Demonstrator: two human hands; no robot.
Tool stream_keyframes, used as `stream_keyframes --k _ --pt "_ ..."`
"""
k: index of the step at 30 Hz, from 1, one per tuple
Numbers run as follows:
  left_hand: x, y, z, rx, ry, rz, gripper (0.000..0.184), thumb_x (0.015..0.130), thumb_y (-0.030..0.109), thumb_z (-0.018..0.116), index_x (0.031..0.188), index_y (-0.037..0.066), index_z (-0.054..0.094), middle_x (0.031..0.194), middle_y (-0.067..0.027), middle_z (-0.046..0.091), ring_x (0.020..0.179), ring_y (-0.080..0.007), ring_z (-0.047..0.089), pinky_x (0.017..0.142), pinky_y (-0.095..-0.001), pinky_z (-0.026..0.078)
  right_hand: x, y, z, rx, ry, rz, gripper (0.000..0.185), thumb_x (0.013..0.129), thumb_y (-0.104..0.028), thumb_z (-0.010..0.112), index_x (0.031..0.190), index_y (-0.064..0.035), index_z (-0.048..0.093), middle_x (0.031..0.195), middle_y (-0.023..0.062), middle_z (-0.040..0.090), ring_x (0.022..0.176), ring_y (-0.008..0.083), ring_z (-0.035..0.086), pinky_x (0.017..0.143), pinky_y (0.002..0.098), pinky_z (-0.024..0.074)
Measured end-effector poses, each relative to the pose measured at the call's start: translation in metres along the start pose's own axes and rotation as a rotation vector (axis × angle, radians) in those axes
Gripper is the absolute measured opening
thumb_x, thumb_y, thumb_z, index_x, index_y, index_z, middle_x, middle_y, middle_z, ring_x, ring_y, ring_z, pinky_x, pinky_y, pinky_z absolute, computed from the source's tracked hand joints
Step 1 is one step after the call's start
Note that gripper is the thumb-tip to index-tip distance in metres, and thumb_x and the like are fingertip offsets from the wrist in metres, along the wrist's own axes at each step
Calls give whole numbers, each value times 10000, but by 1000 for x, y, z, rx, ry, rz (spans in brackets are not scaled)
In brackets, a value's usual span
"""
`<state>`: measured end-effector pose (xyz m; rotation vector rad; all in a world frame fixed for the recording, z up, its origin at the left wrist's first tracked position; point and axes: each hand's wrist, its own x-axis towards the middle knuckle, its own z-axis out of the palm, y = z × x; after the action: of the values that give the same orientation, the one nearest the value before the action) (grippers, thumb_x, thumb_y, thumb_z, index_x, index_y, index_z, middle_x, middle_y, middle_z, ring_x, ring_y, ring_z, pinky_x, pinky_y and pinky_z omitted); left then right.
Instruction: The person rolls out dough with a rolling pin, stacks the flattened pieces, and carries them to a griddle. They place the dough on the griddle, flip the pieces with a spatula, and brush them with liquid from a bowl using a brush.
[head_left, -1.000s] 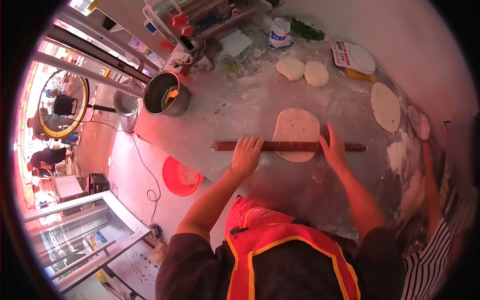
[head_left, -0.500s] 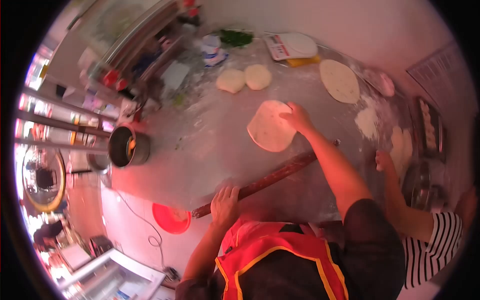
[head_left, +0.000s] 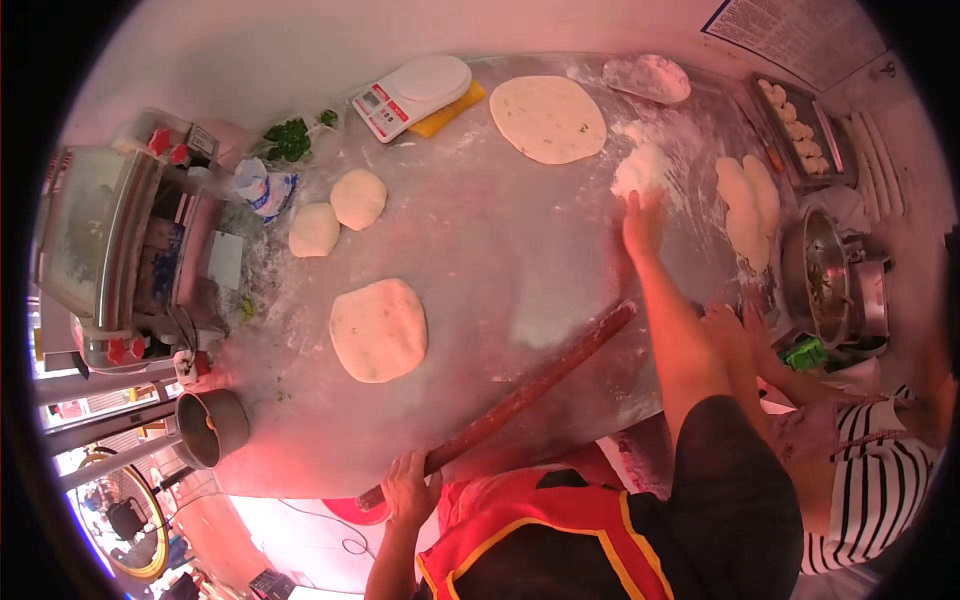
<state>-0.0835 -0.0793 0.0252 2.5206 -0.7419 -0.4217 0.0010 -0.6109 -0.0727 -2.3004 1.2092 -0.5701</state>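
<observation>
My left hand (head_left: 408, 490) is closed around the near-left end of a long dark red rolling pin (head_left: 530, 392), which lies slantwise across the near side of the table. My right hand (head_left: 643, 228) stretches forward with its fingertips at the edge of a white flour pile (head_left: 642, 172); the fingers look extended, holding nothing visible. A flattened dough sheet (head_left: 378, 330) lies left of centre, apart from both hands. Beyond it sit two small dough rounds (head_left: 358, 199), touching each other. A larger flecked dough sheet (head_left: 548, 120) lies at the back, left of the flour.
A co-worker's hands (head_left: 735, 328) are at the right table edge, beside a metal bowl (head_left: 822, 268). Long dough pieces (head_left: 742, 215) and a tray of small dough pieces (head_left: 800, 125) lie right. A scale (head_left: 412, 95), roller machine (head_left: 125, 240) and metal pot (head_left: 212, 428) stand back and left.
My right hand has let go of the dough sheet, which now lies flat farther left, and has moved to the flour. My left hand stays on the rolling pin. The view has turned right.
</observation>
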Motion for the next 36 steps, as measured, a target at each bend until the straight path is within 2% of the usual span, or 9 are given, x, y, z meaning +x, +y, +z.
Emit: stream_keyframes --k 2,6,9,14,19,23,27,29,36 --pt "-3 0 2 -4 -11 19 325 701 92 673 1020 82 610 884 -96 612 824 -314 611 704 -427 498 5 27 12 -183 -102 69 688 997 -429 401 1506 -1 226 1554 224 245 1449 392 191 1191 459 125" --pt "-8 4 6 -24 -25 62 336 689 91 677 1018 79 608 877 -85 613 814 -303 613 683 -416 503 -138 -32 10 -256 -655 -770 582 942 -391 526 1389 -28 440 1463 197 407 1392 401 317 1161 478 216" --pt "-11 7 0 -28 -33 71 346 679 96 681 1016 77 606 870 -80 611 812 -298 614 668 -409 504 -176 -92 -31 129 -761 -730 513 879 -221 654 1315 -3 494 1334 207 511 1246 377 494 1087 457 352" --pt "-27 1 0 -11 31 102 363 674 117 686 1025 77 600 874 -76 602 823 -280 610 688 -395 506 -199 -175 73 631 -736 -286 531 782 -222 735 1213 17 538 1170 218 606 1074 382 583 912 425 477" --pt "-44 -3 -1 -53 52 46 369 677 131 693 1029 73 596 888 -75 602 843 -277 612 697 -389 508 -205 -250 92 206 -1052 -279 581 746 -271 747 1193 51 562 1170 248 618 1073 368 613 906 400 489" --pt "-44 -8 -3 -38 70 39 367 680 135 688 1030 73 599 888 -74 603 844 -274 614 692 -390 511 -206 -223 77 545 -952 -366 486 761 -229 728 1130 62 605 1048 215 673 946 297 665 829 384 514" --pt "-34 -13 -8 -67 81 70 384 665 123 693 1032 72 593 869 -82 585 828 -288 609 668 -406 507 -166 -187 0 821 -969 -19 370 809 -156 700 1093 67 620 966 87 694 818 136 633 693 306 510" --pt "-27 -13 -10 -40 74 94 376 661 129 694 1023 81 602 884 -69 599 846 -270 615 687 -391 516 -143 -129 6 441 -730 -36 370 817 -173 709 1086 66 623 945 96 697 788 146 645 640 302 510" --pt "17 -34 -8 13 60 180 319 671 106 673 982 97 602 879 -84 601 834 -299 614 683 -416 499 -225 -78 -25 601 -886 314 365 837 -217 707 1056 60 618 864 123 696 761 220 679 614 357 543"
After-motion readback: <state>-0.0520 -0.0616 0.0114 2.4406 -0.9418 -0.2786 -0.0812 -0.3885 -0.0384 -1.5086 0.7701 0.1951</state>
